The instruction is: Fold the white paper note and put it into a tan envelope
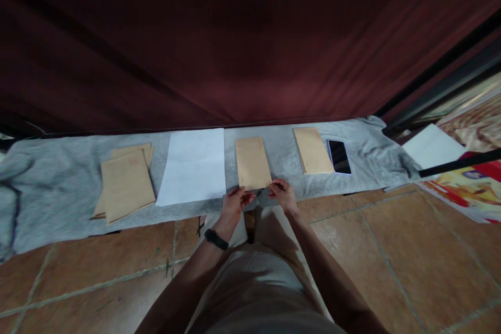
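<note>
A brown paper envelope (252, 162) lies in front of me on the grey cloth. My left hand (237, 201) pinches its near left corner, and my right hand (282, 193) grips the near right corner between thumb and fingers. Just left of it is a stack of white paper (193, 167). Farther left, several brown envelopes (127, 185) rest in a loose, fanned pile. To the right lies another small stack of brown envelopes (312, 151).
A phone (340, 157) with a dark screen lies beside the right stack. The grey cloth (62, 182) covers a long, narrow surface against a dark red curtain (250, 62). Black bars (442, 68) and a colourful printed box (469, 193) are at the right, above a tiled floor (368, 250).
</note>
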A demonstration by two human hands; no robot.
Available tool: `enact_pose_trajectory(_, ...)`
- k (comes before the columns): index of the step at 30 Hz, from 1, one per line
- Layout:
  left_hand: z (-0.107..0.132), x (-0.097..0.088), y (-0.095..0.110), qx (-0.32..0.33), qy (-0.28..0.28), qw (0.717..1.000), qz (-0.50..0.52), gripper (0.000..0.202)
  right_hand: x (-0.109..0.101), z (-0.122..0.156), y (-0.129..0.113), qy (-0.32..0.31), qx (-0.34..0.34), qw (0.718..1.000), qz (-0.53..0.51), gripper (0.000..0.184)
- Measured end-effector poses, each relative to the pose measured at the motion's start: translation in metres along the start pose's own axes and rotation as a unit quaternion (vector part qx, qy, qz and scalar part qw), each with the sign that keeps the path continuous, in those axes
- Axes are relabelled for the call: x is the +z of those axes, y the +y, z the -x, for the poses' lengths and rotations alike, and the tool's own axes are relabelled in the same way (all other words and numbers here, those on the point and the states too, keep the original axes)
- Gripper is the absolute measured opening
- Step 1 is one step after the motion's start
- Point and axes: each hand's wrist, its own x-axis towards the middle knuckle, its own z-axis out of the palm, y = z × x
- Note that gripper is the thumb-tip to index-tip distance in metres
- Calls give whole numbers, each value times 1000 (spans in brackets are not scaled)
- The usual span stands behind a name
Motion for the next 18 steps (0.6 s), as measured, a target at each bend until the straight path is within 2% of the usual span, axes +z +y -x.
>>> enact_pose_trajectory(13, -10, -7, 5, 45, 49, 978, -196, 11, -3, 6, -6, -15, -59, 989, 138, 28)
enact_pose_trajectory(18, -1, -9, -1, 123, 85, 970, -194, 22, -3, 8, -7, -5, -74, 981, 177, 26)
